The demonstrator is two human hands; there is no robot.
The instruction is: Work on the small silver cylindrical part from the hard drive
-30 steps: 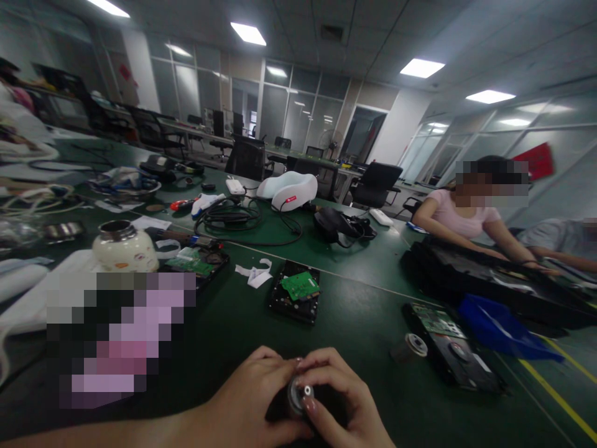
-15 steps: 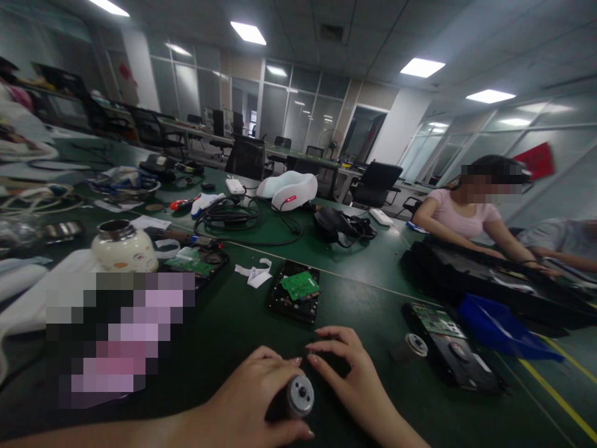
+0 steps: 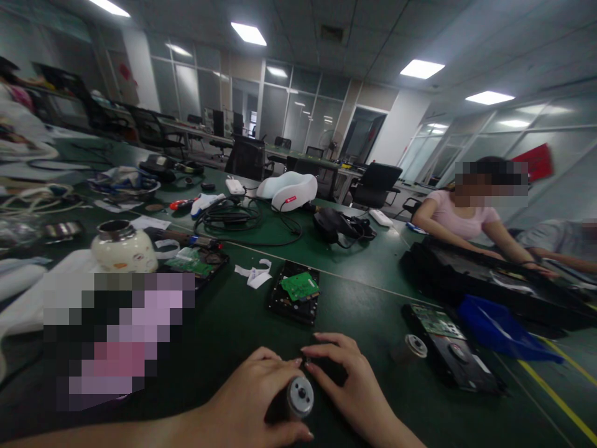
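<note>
Ceiling panels (image 3: 248,33) glare white over a dim room, mirrored in the glass partitions (image 3: 321,90). The green surface (image 3: 364,311) darkens toward its near edge; wide-angle stretching skews the sides, fine detail is soft, pixel blocks mask patches.

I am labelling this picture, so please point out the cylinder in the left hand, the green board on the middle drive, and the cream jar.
Held cylinder (image 3: 301,396): head view, its round metal end.
Green board (image 3: 300,286): head view, middle of its face.
Cream jar (image 3: 125,251): head view, front of its body.
</note>
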